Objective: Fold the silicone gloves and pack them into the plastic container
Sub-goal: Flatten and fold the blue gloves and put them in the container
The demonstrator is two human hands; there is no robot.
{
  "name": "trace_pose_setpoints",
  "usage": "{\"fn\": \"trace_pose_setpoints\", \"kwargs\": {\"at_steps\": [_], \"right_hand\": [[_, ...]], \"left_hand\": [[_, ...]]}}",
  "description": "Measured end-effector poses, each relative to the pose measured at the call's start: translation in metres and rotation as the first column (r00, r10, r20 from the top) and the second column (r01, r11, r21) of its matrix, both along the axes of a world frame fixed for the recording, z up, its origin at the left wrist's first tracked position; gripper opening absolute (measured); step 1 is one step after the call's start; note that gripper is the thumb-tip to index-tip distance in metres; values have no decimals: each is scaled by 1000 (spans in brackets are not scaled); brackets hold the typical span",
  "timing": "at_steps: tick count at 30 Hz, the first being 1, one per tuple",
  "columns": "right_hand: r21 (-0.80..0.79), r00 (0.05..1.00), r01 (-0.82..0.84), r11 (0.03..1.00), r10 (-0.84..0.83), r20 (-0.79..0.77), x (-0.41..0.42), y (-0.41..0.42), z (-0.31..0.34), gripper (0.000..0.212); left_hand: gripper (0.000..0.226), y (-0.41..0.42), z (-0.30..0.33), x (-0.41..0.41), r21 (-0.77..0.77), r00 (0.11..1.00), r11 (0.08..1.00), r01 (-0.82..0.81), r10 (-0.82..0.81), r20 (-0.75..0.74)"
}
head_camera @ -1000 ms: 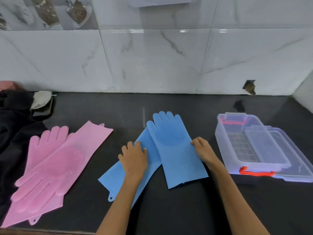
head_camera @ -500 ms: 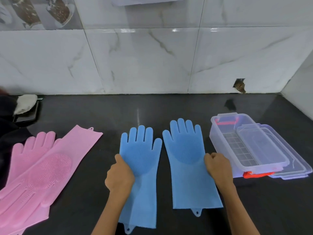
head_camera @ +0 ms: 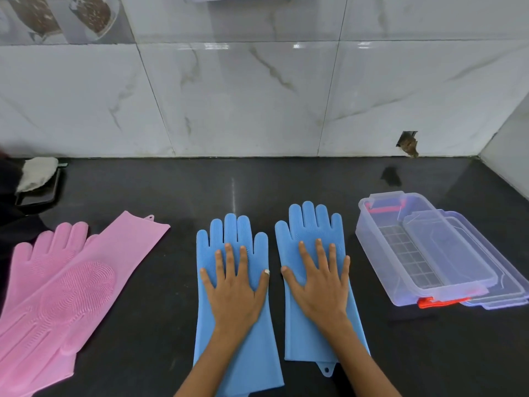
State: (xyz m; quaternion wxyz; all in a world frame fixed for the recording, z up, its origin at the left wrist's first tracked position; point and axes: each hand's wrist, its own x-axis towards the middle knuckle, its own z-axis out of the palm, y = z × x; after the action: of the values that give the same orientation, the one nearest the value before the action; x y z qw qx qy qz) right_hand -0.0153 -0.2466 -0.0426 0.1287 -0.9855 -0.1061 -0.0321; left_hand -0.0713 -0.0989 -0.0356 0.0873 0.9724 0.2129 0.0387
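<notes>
Two blue silicone gloves lie flat side by side on the black counter, fingers pointing to the wall. My left hand (head_camera: 233,285) rests flat, fingers spread, on the palm of the left blue glove (head_camera: 229,233). My right hand (head_camera: 320,282) presses flat on the right blue glove (head_camera: 312,222) the same way. Neither hand grips anything. A pair of pink gloves (head_camera: 65,285) lies overlapped at the left. The clear plastic container (head_camera: 383,253) with red latches stands open at the right, a tray inside it.
The container's clear lid (head_camera: 503,285) lies under and beside it at the right. A dark cloth and a small dark tray (head_camera: 37,193) with a pale object sit at the far left. The tiled wall (head_camera: 257,110) closes the counter's back, and a side wall its right.
The blue gloves went from overlapped and askew to flat and parallel. My hands moved from gripping their sides to lying open on their palms. The view shifted left.
</notes>
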Motion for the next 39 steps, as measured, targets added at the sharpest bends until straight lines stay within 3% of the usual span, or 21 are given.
{"fn": "trace_pose_setpoints", "kwargs": {"at_steps": [5, 18, 30, 32, 34, 36, 39], "right_hand": [[-18, 999, -31, 999, 31, 20, 13, 1, -2, 82], [-1, 997, -67, 998, 67, 40, 54, 14, -6, 76], [21, 997, -57, 998, 56, 43, 47, 15, -6, 74], [66, 997, -61, 996, 58, 50, 45, 15, 0, 72], [199, 993, -55, 978, 34, 109, 39, 15, 6, 65], [364, 989, -66, 929, 13, 148, 29, 21, 13, 54], [550, 991, -133, 824, 98, 93, 9, 42, 19, 48]], "left_hand": [[77, 2, -8, 21, -51, 996, 997, -61, 64, 68], [74, 24, -8, 72, -19, 996, 997, 71, -70, 51], [74, 21, -4, 79, -35, 997, 999, 22, -20, 68], [73, 24, 0, 75, -120, 992, 990, 73, -59, 114], [69, 26, 8, 66, -357, 955, 925, 131, -21, 297], [63, 32, 14, 52, -565, 861, 815, 128, 191, 471], [50, 48, 15, 28, -708, 722, 706, 35, 472, 506]]}}
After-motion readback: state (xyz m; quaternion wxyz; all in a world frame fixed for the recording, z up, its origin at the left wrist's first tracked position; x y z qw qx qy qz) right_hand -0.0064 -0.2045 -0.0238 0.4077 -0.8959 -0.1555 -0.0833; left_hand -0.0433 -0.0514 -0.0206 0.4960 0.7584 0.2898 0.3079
